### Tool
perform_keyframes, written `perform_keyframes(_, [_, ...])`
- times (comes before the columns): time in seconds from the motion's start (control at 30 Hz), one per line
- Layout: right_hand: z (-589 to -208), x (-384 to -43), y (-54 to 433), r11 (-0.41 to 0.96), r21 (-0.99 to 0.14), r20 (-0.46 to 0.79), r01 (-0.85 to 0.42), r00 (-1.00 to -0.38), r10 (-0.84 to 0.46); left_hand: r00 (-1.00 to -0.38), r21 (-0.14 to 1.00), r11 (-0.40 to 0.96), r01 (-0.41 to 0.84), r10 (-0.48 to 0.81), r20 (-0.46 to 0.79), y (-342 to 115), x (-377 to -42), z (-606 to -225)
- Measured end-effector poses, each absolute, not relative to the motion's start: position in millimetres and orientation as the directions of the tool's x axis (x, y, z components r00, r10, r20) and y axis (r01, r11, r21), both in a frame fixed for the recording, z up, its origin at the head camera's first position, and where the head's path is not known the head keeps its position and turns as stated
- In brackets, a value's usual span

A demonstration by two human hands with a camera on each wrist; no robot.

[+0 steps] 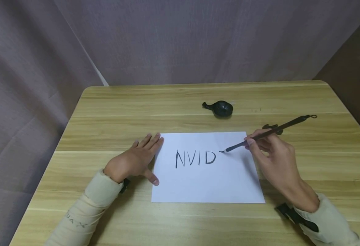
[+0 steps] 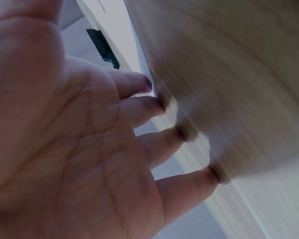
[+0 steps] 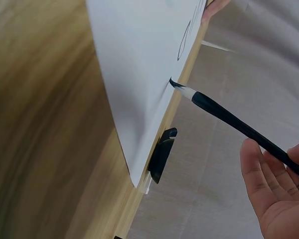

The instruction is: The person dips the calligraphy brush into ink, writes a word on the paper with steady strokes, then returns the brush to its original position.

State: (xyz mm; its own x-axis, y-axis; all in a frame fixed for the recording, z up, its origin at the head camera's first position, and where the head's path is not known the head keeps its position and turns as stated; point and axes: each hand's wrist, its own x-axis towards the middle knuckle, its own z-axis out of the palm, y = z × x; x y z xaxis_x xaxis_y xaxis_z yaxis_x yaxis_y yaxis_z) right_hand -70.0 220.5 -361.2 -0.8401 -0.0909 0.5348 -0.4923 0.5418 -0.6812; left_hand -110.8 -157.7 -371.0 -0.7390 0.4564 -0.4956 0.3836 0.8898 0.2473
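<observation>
A white sheet of paper (image 1: 204, 188) lies on the wooden table and bears the dark brushed letters "NVID" (image 1: 211, 162). My right hand (image 1: 276, 164) pinches a dark ink brush (image 1: 290, 125) between thumb and fingers, over the sheet's right side. In the right wrist view, the brush's blackened tip (image 3: 175, 83) is at the paper, just right of the D; whether it touches, I cannot tell. My left hand (image 1: 132, 162) rests at the sheet's left edge, fingers spread. Its fingertips (image 2: 209, 175) press down on the table and paper edge.
Beyond the paper sits a black gourd-shaped object (image 1: 222, 109) with a short neck. A second small dark object (image 1: 279, 132) is partly hidden behind the right hand and brush. Grey curtains (image 1: 173, 41) hang along the table's far and left sides.
</observation>
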Motion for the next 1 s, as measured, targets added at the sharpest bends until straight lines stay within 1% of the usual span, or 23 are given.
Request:
perform_keyframes(0.63, [-360.1,-68.2,220.7,0.561,-0.683,0.514,-0.468,-0.854,-0.087,-0.741,0.245,0.896,0.37,0.444,-0.504,-156.0,-112.2,-372.1])
perform_keyframes(1.0, [-355.7,-62.6,219.4,0.568,-0.668,0.508,-0.481,-0.852,-0.125,-0.739,0.239,0.889,0.39,0.457,-0.495,-157.2,-111.5,-372.3])
